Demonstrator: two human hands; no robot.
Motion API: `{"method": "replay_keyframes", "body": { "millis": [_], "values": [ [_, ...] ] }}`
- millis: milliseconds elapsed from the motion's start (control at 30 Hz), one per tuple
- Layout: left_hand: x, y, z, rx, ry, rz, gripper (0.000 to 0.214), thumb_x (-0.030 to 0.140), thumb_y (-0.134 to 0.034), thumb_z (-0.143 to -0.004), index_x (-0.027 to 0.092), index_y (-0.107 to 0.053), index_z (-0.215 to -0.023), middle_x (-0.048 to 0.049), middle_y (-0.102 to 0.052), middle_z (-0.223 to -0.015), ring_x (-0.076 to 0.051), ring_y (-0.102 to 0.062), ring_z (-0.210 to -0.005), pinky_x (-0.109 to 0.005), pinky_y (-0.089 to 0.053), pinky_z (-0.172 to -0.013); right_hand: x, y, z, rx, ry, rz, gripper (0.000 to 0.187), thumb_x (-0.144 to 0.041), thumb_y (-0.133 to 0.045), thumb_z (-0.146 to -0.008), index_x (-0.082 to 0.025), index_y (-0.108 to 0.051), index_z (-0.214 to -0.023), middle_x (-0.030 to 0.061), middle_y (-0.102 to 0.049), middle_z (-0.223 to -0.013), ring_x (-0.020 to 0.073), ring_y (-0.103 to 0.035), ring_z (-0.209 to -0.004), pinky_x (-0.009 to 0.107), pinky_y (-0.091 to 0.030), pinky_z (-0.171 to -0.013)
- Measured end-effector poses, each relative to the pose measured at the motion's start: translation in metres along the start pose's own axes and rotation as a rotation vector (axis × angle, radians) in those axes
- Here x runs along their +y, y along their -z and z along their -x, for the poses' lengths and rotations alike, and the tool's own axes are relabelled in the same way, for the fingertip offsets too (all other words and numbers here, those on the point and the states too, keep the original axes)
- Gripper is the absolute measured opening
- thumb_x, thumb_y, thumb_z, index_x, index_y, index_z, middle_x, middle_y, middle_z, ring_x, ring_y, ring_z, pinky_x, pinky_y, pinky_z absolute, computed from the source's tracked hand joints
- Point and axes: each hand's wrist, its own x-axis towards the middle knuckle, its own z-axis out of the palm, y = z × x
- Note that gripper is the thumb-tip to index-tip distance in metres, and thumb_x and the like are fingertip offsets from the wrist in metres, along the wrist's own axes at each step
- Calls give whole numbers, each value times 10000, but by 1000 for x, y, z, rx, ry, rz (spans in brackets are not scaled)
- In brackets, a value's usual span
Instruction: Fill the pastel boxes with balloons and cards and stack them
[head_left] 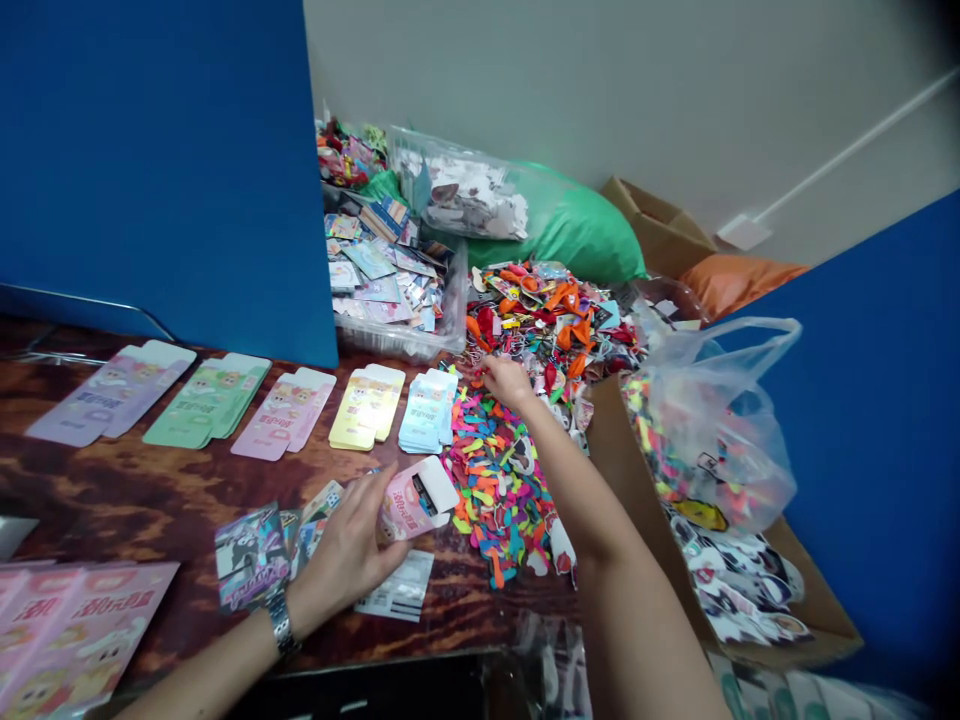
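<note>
My left hand, with a metal watch on its wrist, is closed around a small pink printed box. The box is tilted, its white flap is up, and something dark shows in its opening. My right hand reaches to the far edge of a heap of small colourful balloons, where it meets a mixed pile of trinkets. Its fingers are bent together at the pile; anything between them is too small to make out. Glossy printed cards and a clear packet lie under and beside my left hand.
Flat boxes in purple, green, pink, yellow and blue line the table. Behind stands a clear bin of packets. At right are a cardboard box and plastic bag. Blue panels flank the space.
</note>
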Motion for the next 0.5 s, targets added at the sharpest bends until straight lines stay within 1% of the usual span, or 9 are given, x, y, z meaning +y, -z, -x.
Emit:
{"method": "replay_keyframes", "body": {
  "millis": [67,133,167,233,300,333,367,433,500],
  "values": [
    [2,2,-3,29,20,5,738,276,-630,-796,183,-302,-1451,-155,-545,-1314,-308,-541,-1212,-467,-471,-999,-6,14,17,23,25,-43,234,-218,-519,-917,-188,-657,-1103,88,-712,-992,208,-650,-907,281,-466,-785],
    [4,6,-7,47,58,23,726,322,-655,-793,168,-338,-1428,-155,-559,-1296,-305,-556,-1192,-457,-483,-983,-20,29,42,48,79,-138,195,-254,-544,-919,-195,-659,-1065,51,-717,-951,171,-652,-832,252,-471,-740],
    [6,8,-10,45,81,34,722,344,-669,-788,164,-359,-1415,-152,-565,-1291,-303,-561,-1185,-451,-486,-979,-28,35,56,60,118,-219,184,-283,-552,-922,-194,-658,-1043,37,-717,-920,154,-648,-779,241,-473,-702],
    [8,13,-14,39,125,44,721,351,-688,-775,156,-389,-1401,-147,-573,-1287,-300,-566,-1180,-444,-483,-982,-48,43,84,84,235,-504,172,-320,-587,-910,-188,-652,-1000,23,-712,-862,134,-629,-685,233,-470,-625],
    [10,16,-15,48,153,42,734,342,-701,-764,135,-396,-1398,-156,-571,-1293,-303,-561,-1190,-445,-475,-993,-67,45,110,92,360,-691,143,-311,-606,-906,-189,-646,-971,20,-708,-856,124,-623,-663,230,-473,-602],
    [10,17,-15,54,155,42,742,340,-706,-759,127,-395,-1398,-161,-569,-1296,-305,-557,-1197,-446,-470,-999,-76,44,120,114,423,-705,123,-296,-607,-910,-191,-647,-959,22,-707,-861,126,-629,-685,234,-481,-620],
    [11,18,-14,57,144,45,753,338,-712,-754,123,-392,-1401,-164,-566,-1302,-306,-552,-1205,-446,-467,-1004,-83,41,127,157,491,-673,102,-275,-597,-918,-192,-650,-947,26,-706,-860,132,-634,-715,243,-488,-648],
    [12,20,-11,54,102,46,774,328,-722,-742,132,-381,-1409,-161,-556,-1324,-305,-542,-1223,-448,-458,-1018,-93,35,137,254,633,-511,104,-223,-562,-936,-196,-662,-939,37,-710,-862,148,-638,-778,266,-493,-707],
    [12,21,-7,44,67,37,790,312,-729,-728,149,-375,-1414,-152,-559,-1329,-303,-543,-1222,-453,-458,-1019,-99,31,141,290,759,-317,153,-178,-522,-947,-205,-673,-955,44,-719,-881,160,-632,-806,281,-491,-729]
  ]
}}
